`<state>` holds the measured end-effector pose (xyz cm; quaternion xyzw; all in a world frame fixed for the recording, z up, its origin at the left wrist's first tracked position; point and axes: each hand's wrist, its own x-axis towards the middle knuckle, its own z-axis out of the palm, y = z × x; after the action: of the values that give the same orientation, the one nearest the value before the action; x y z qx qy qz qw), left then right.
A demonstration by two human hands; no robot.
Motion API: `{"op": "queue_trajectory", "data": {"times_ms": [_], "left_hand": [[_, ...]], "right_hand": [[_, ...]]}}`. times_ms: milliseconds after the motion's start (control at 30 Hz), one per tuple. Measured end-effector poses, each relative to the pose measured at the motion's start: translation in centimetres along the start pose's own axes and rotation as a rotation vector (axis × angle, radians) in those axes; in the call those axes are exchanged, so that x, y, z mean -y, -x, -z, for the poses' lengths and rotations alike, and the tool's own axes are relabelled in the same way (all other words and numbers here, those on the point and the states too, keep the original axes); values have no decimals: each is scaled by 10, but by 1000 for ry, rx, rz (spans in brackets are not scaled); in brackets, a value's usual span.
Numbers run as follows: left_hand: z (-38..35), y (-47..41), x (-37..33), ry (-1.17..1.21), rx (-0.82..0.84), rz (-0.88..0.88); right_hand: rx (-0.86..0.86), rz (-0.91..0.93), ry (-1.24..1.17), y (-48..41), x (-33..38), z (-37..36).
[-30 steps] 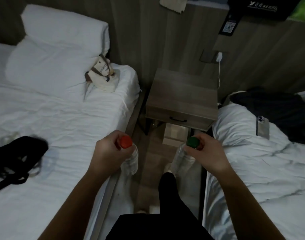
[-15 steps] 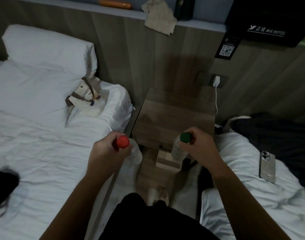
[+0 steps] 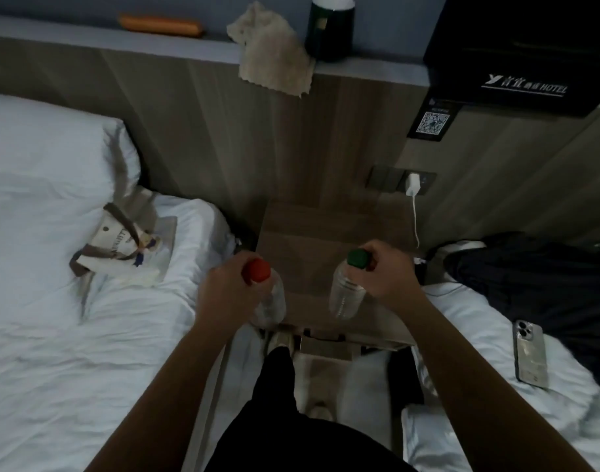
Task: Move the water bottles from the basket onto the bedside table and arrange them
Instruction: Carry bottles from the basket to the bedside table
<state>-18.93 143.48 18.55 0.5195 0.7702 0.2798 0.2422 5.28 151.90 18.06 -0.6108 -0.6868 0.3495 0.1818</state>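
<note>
So both bottles are out at the bedside table [image 3: 326, 233] right now, one per hand. The left hand [image 3: 223, 294] has its fingers wrapped around the neck of the red-capped bottle [image 3: 271, 304], which hangs over the table's front left corner and tilts a bit. The right hand [image 3: 383, 277] grips the green-capped bottle [image 3: 346, 294] the same way, fingers curled just under the cap, over the front right part of the wooden surface. Both look like clear plastic. Honestly I can't tell if either bottom is touching the surface or just hovering above it. The two bottles are apart, with bare wood between them. Left of the table there's a white bed [image 3: 53, 335] with a small printed tote bag [image 3: 128, 243] lying on it, near the table's side. Right of the table is another white bed [image 3: 496, 420] with a phone [image 3: 530, 356] face down and some dark clothing [image 3: 547, 284] beyond it. Behind the table, a white charger [image 3: 412, 183] is plugged into the wall, its cable dropping toward the table's back right corner, with a QR code sign [image 3: 432, 122] above that. Up on the ledge above the table sit a beige cloth [image 3: 274, 56], a dark cup [image 3: 331, 27] and something orange [image 3: 160, 25], too blurry to name.
</note>
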Motion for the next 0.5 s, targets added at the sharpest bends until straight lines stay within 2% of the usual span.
{"op": "queue_trajectory", "data": {"times_ms": [167,300,500], "left_hand": [[-8,-92,6,49,104,-86],[-13,-163,6,84,229,-71],[-31,-246,4,120,216,-128]], "right_hand": [[-7,-86,101,-71,19,-13],[-15,-165,91,-124,26,-29],[-52,-219,49,-198,37,-50]]}}
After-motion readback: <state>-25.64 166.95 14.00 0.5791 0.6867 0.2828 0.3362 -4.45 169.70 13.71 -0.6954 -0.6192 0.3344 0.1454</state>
